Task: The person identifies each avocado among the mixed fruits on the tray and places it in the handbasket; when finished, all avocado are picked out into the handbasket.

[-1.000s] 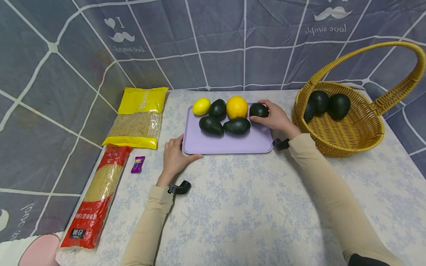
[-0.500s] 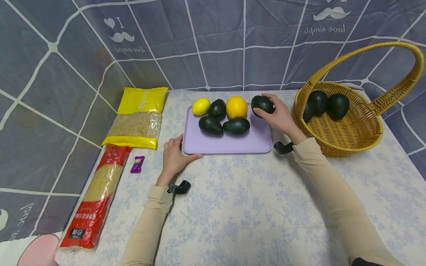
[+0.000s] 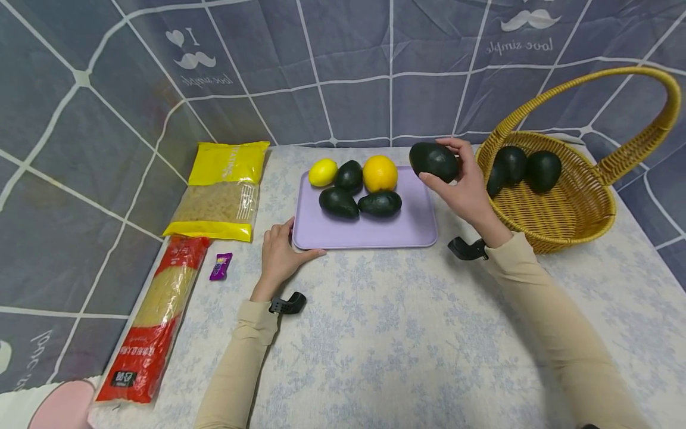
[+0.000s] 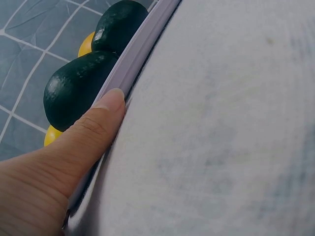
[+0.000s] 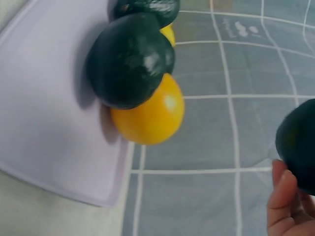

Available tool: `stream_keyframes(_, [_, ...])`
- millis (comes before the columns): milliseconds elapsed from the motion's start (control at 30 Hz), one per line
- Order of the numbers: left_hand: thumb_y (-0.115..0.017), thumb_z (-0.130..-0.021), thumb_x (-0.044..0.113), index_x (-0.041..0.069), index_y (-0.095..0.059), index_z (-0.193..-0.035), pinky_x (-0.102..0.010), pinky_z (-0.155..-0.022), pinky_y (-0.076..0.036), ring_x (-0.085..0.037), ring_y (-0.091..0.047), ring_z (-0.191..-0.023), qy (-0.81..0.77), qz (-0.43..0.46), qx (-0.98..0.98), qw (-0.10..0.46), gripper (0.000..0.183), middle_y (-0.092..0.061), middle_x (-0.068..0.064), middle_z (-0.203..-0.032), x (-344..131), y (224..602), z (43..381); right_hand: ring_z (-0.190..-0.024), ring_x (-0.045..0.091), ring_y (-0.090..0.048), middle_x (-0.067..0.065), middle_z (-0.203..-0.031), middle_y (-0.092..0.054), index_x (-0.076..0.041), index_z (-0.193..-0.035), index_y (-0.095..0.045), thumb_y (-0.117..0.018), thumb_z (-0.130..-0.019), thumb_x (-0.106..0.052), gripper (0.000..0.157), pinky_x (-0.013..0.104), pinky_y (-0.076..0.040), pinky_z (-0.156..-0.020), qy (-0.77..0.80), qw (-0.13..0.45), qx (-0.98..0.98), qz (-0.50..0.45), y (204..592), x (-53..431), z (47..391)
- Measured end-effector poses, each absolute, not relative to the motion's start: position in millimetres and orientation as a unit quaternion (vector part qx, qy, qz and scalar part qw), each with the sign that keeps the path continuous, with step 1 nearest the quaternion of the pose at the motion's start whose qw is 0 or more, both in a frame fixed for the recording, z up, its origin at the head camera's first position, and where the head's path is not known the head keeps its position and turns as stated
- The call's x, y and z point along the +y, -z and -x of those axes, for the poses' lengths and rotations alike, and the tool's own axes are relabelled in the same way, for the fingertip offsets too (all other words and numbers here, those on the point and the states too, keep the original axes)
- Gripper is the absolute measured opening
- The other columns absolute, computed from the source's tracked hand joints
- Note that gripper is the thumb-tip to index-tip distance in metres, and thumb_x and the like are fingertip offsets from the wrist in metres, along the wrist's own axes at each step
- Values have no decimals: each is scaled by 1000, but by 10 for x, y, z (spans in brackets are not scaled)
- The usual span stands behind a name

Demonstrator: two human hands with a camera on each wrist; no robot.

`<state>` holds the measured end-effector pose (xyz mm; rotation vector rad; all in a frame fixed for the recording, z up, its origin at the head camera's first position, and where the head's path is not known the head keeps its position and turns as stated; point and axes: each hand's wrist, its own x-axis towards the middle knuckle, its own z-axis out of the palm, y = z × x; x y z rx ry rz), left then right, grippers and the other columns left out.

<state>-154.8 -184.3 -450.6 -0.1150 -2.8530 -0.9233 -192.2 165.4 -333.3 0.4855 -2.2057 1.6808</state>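
A dark green avocado (image 3: 433,162) is held by my right hand (image 3: 465,185), thumb at its front and fingers behind. It is raised over the right end of the lilac tray (image 3: 364,235); in the right wrist view this avocado (image 5: 301,147) is partly cut off. My left hand (image 3: 280,253) touches the tray's near left corner, its thumb (image 4: 93,129) straight along the front rim; its other fingers are mostly hidden. On the tray lie a lemon (image 3: 323,173), an orange (image 3: 380,173) and avocados at the back (image 3: 349,177), front left (image 3: 339,202) and front right (image 3: 380,204).
To the right stands a wicker basket (image 3: 557,238) with a tall handle and avocados (image 3: 543,171) inside. A yellow bag (image 3: 220,190), a red pasta packet (image 3: 155,316) and a small purple wrapped sweet (image 3: 220,266) lie at left. Grey cloth (image 3: 359,110) hangs behind the table.
My right hand has lifted the avocado off the tray's back right corner, upward and a little to the right. The left hand and the tray have stayed in place.
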Motion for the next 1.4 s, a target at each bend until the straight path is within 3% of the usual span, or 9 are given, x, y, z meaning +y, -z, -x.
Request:
stream_keyframes(200, [-87, -61, 47, -1, -41, -141, -41, -76, -30, -32, -37, -91, 307, 40, -948, 72, 105, -48, -20, -110, -1844, 4502, 1542, -107, 19, -49, 4, -124, -46, 5, -128, -47, -73, -80, -5, 56, 27, -43, -90, -626, 234, -715, -208, 3191, 1674, 1762])
stream_keyframes(400, [-87, -61, 48, -1, -40, -141, -41, -76, -30, -31, -37, -91, 304, 38, -949, 68, 105, -49, -19, -111, -1850, 4513, 1544, -108, 27, -49, 8, -123, -48, 0, -127, -52, -80, -76, -22, 62, 28, -44, -90, -656, 288, -666, -210, 3230, 1838, 1742])
stream_keyframes(533, [-86, -62, 48, -1, -40, -142, -41, -77, -31, -31, -37, -93, 305, 39, -949, 65, 105, -48, -19, -112, -1845, 4505, 1543, -106, 28, -49, 8, -119, -50, 3, -122, -53, -82, -73, -32, 67, 30, -42, -89, -656, 339, -643, -204, 3117, 1891, 1626])
stream_keyframes(667, [-86, -61, 48, -2, -40, -141, -42, -77, -31, -32, -38, -93, 303, 39, -950, 65, 105, -48, -20, -112, -1836, 4493, 1542, -104, 28, -50, 13, -116, -49, 4, -118, -53, -84, -69, -30, 67, 31, -42, -87, -676, 368, -611, -187, 3022, 1958, 1531])
stream_keyframes(1133, [-87, -61, 48, -1, -40, -142, -42, -77, -31, -32, -38, -93, 302, 36, -951, 63, 105, -48, -19, -111, -1824, 4493, 1550, -91, 22, -53, 15, -107, -47, 5, -112, -46, -90, -60, -29, 77, 26, -44, -79, -683, 407, -594, -122, 2970, 2500, 1520])
stream_keyframes(1400, [-86, -61, 48, -1, -40, -142, -41, -77, -32, -32, -38, -92, 298, 34, -952, 63, 105, -48, -19, -111, -1838, 4487, 1558, -71, 6, -50, 3, -104, -53, 0, -116, -52, -82, -73, -31, 61, 17, -41, -69, -583, 410, -696, -88, 3051, 3007, 1621])
